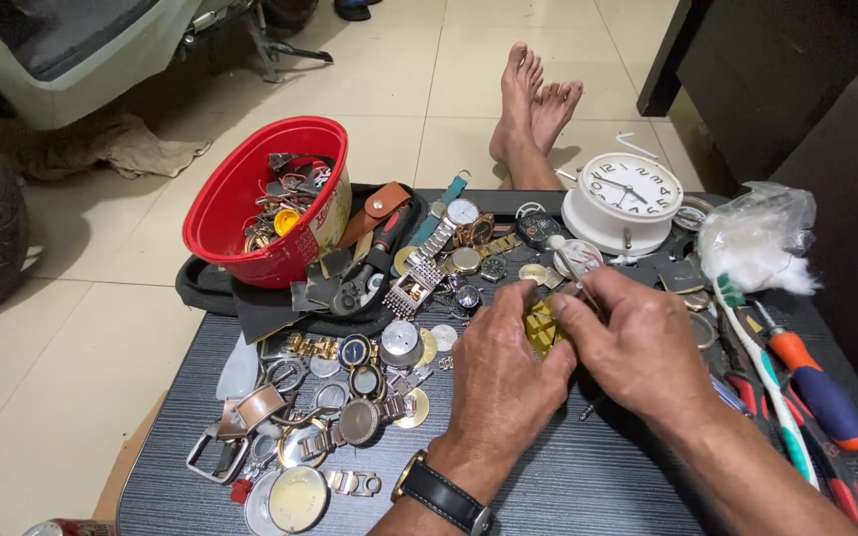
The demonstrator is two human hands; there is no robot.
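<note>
The left hand (503,372) is gripping a small yellow-gold square watch case (540,328); the right hand (638,347) is pinching a thin metal tool (576,273) just above it.

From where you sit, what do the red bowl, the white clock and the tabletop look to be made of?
Red bowl: probably plastic, from its glossy, even colour and thin rim. White clock: likely plastic or painted metal, with a smooth, matte casing. Tabletop: seemingly laminate, dark grey with fine printed streaks.

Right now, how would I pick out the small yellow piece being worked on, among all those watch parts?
Start at the white alarm clock at the far edge of the dark table. Come nearer to where the left hand and right hand meet. The yellow piece sits between their fingertips, the only bright yellow, square-edged part there.
</note>
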